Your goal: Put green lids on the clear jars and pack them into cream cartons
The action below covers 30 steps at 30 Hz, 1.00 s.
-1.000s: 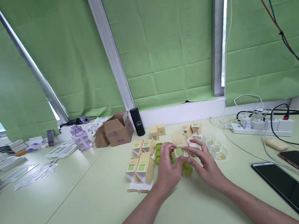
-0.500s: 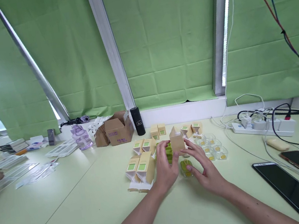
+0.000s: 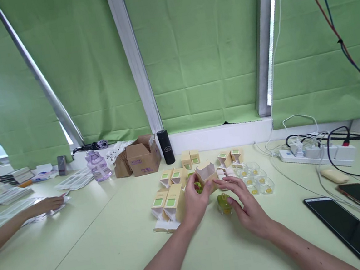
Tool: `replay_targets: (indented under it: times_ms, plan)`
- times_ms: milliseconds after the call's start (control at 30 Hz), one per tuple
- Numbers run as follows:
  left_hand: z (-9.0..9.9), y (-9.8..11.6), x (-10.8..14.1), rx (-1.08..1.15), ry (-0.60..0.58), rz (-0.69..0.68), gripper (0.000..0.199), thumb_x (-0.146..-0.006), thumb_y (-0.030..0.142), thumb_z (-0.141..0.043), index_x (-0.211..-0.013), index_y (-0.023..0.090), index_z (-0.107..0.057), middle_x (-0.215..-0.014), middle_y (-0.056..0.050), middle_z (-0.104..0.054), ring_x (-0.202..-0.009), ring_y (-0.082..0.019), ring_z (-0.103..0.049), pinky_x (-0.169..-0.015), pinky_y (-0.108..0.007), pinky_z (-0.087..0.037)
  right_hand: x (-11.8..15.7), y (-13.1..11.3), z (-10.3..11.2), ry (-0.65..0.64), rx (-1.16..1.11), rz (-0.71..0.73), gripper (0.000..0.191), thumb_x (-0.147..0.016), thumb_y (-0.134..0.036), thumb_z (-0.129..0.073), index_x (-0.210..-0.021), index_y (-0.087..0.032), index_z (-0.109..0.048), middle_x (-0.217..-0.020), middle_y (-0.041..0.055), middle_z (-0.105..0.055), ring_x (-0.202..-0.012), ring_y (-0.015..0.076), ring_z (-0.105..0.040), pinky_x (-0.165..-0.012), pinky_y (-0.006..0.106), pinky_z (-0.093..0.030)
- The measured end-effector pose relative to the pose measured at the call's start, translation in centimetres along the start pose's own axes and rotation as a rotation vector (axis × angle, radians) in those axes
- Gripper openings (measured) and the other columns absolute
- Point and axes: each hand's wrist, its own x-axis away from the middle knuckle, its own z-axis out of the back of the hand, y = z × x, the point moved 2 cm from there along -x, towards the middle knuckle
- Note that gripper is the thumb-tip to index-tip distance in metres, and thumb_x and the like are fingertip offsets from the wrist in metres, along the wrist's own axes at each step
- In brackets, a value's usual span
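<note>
My left hand [image 3: 196, 199] is closed around a small tan cardboard box [image 3: 206, 174], tilted so its open top shows. My right hand [image 3: 245, 202] has its fingers spread, the fingertips at the box's right side; whether they press on it I cannot tell. Just beside my right thumb, a small green lidded container [image 3: 224, 204] stands on the table. Part of another green item [image 3: 198, 187] shows behind my left fingers. Left of my hands stand several open tan boxes [image 3: 174, 200] with green labels. Clear cups with yellow centres [image 3: 258, 179] are grouped to the right.
More tan boxes [image 3: 189, 157] are behind. A brown carton [image 3: 142, 156], a black cylinder [image 3: 166, 146] and a purple bottle [image 3: 97, 166] line the back. At right lie a power strip [image 3: 318, 155], cables and phones [image 3: 354, 230]. A co-worker's hand [image 3: 47, 205] reaches over plastic pieces at left.
The box in my left hand has tipped, so its open top now shows. My right hand has barely moved. The co-worker's arm has reached further right across the table.
</note>
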Motion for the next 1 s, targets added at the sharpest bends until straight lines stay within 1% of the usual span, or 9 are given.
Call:
replay_targets:
  times_ms: [167,300,400,533,633,700,833,900,1000]
  plan:
    - [0.6,-0.3,-0.3,0.077,0.033,0.017,0.046,-0.091,0.055,-0.070,-0.121,0.021,-0.060,-0.111,-0.008,-0.070,-0.102,-0.025,-0.066,-0.080,-0.034,-0.051,-0.2,0.5,0.3,-0.048,0.213,-0.046,0.036,-0.092,-0.020,-0.062,-0.128,-0.030,-0.063,-0.125,0.0098,-0.072,-0.125,0.0360,-0.057,-0.098,0.055,-0.054]
    - [0.8,-0.4,-0.4,0.097,0.007,0.016,0.045,-0.089,0.048,-0.074,-0.123,0.022,-0.060,-0.115,-0.009,-0.071,-0.106,-0.027,-0.068,-0.086,-0.037,-0.053,-0.1,1.0,0.2,-0.150,0.388,-0.125,0.036,-0.080,-0.019,-0.074,-0.115,-0.027,-0.070,-0.109,0.0113,-0.075,-0.106,0.0364,-0.064,-0.086,0.051,-0.053]
    - [0.8,-0.5,-0.4,0.101,0.003,0.006,0.047,-0.087,0.041,-0.076,-0.126,0.023,-0.058,-0.121,-0.010,-0.071,-0.109,-0.027,-0.069,-0.092,-0.040,-0.054,-0.2,1.5,0.3,-0.167,0.484,-0.156,0.029,-0.077,-0.018,-0.076,-0.105,-0.027,-0.073,-0.103,0.0109,-0.075,-0.098,0.0348,-0.065,-0.082,0.046,-0.050]
    - [0.5,-0.5,-0.3,0.101,-0.090,0.012,0.045,-0.083,0.029,-0.075,-0.124,0.023,-0.057,-0.127,-0.010,-0.069,-0.109,-0.027,-0.069,-0.092,-0.041,-0.055,-0.6,2.0,1.2,-0.142,0.599,-0.204,0.028,-0.075,-0.014,-0.076,-0.100,-0.026,-0.073,-0.096,0.0109,-0.076,-0.097,0.0342,-0.064,-0.081,0.043,-0.046]
    - [0.3,-0.3,-0.2,0.040,-0.203,0.024,0.045,-0.077,0.022,-0.075,-0.120,0.021,-0.058,-0.121,-0.010,-0.070,-0.109,-0.028,-0.068,-0.094,-0.041,-0.054,-1.0,2.1,1.9,-0.179,0.642,-0.288,0.026,-0.077,-0.016,-0.075,-0.101,-0.023,-0.073,-0.093,0.0109,-0.075,-0.098,0.0335,-0.063,-0.082,0.041,-0.043]
    - [0.3,0.0,-0.1,-0.067,-0.268,0.032,0.046,-0.074,0.018,-0.075,-0.118,0.020,-0.061,-0.119,-0.010,-0.070,-0.112,-0.029,-0.065,-0.098,-0.042,-0.051,-1.2,2.0,2.1,-0.216,0.658,-0.358,0.025,-0.078,-0.018,-0.074,-0.103,-0.021,-0.073,-0.094,0.0113,-0.074,-0.099,0.0327,-0.062,-0.083,0.040,-0.042]
    - [0.4,0.5,0.3,-0.285,-0.341,0.079,0.047,-0.069,0.017,-0.078,-0.115,0.021,-0.065,-0.120,-0.010,-0.069,-0.119,-0.034,-0.058,-0.107,-0.047,-0.042,-1.5,1.5,2.2,-0.264,0.687,-0.416,0.028,-0.079,-0.019,-0.073,-0.107,-0.018,-0.072,-0.098,0.0122,-0.073,-0.102,0.0323,-0.061,-0.085,0.039,-0.039]
    - [0.4,0.5,0.3,-0.312,-0.368,0.086,0.048,-0.069,0.018,-0.078,-0.115,0.022,-0.065,-0.119,-0.010,-0.069,-0.120,-0.036,-0.057,-0.108,-0.048,-0.040,-1.5,1.4,2.2,-0.276,0.684,-0.420,0.030,-0.079,-0.018,-0.072,-0.109,-0.018,-0.071,-0.098,0.0119,-0.073,-0.104,0.0324,-0.060,-0.086,0.038,-0.039]
    - [0.4,0.4,0.2,-0.265,-0.388,0.052,0.053,-0.068,0.020,-0.079,-0.117,0.022,-0.062,-0.120,-0.010,-0.068,-0.120,-0.035,-0.057,-0.108,-0.045,-0.039,-1.5,1.5,2.2,-0.279,0.682,-0.419,0.029,-0.081,-0.018,-0.072,-0.110,-0.019,-0.071,-0.097,0.0114,-0.073,-0.105,0.0324,-0.061,-0.085,0.037,-0.038]
